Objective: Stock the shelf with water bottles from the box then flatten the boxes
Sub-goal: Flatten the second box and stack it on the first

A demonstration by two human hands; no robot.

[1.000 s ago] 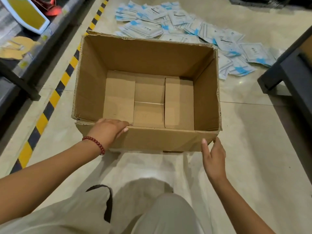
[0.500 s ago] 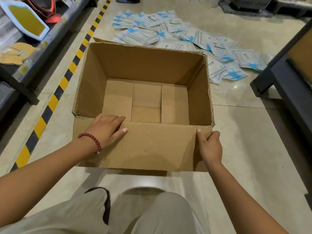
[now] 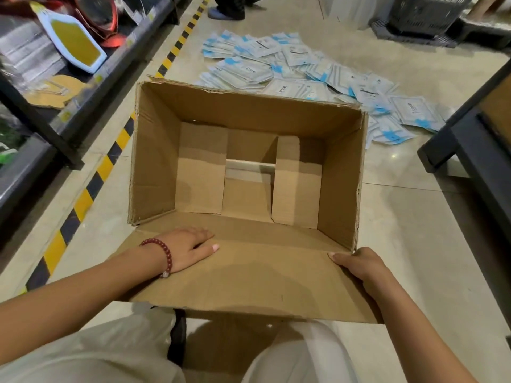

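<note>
No bottles show anywhere in the box (image 3: 249, 120), so we judge the stocking half of the job finished and the flattening half just begun. Our left hand (image 3: 188, 250) lies flat, fingers straight, pressing on the near flap (image 3: 262, 277), which folds out toward us. Our right hand (image 3: 356, 262) takes the same flap at its right edge, just below the box's near right corner, thumb on top and fingers curled under, so that grip holds cardboard. Between the two hands runs the fold line of the flap, and beyond it the box stands open on the floor (image 3: 401, 230) with all four walls upright.

Ahead of our hands, deep inside, the bottom flaps (image 3: 201, 183) sit partly loose: a gap between them shows the pale floor, and the one on the right tilts up. We take that to mean the base is untaped or coming apart, which flattening needs. What is left, as we judge it, is to free the base fully, push the walls sideways until they fold, and press the whole thing flat.

To the left of the left hand runs a yellow-and-black stripe (image 3: 85, 194) along a shelf (image 3: 91, 87). Past the far wall lies a heap of white-and-blue packets (image 3: 304, 67). We see no second box here.
</note>
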